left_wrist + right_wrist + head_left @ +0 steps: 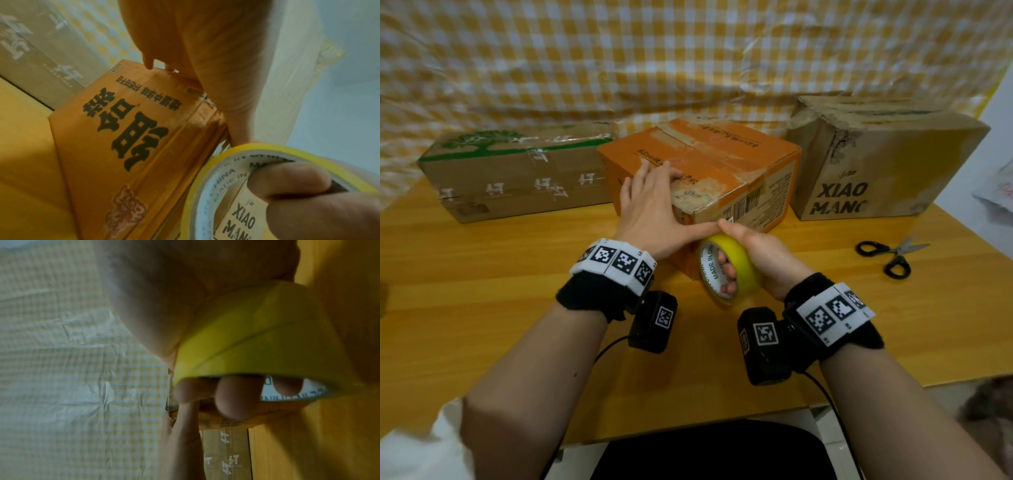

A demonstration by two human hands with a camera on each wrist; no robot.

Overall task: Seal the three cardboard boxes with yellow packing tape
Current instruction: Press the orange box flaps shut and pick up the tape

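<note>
Wooden table [482, 308], yellow gingham backdrop [619, 51], left hand [650, 212] flat on orange box [722, 161], right hand [760, 260] gripping tape roll [732, 270], scissors [890, 253] near right edge

Both bare forearms reach forward, each wrist in a black band with white coded tags and a small black camera. The left hand [650, 209] lies flat, fingers straight toward 12 o'clock, thumb stretched out toward 3 o'clock. The right hand [756, 253] sits just at its 4 o'clock, fingers curled through a roll's core, thumb tip touching the left thumb.
</note>
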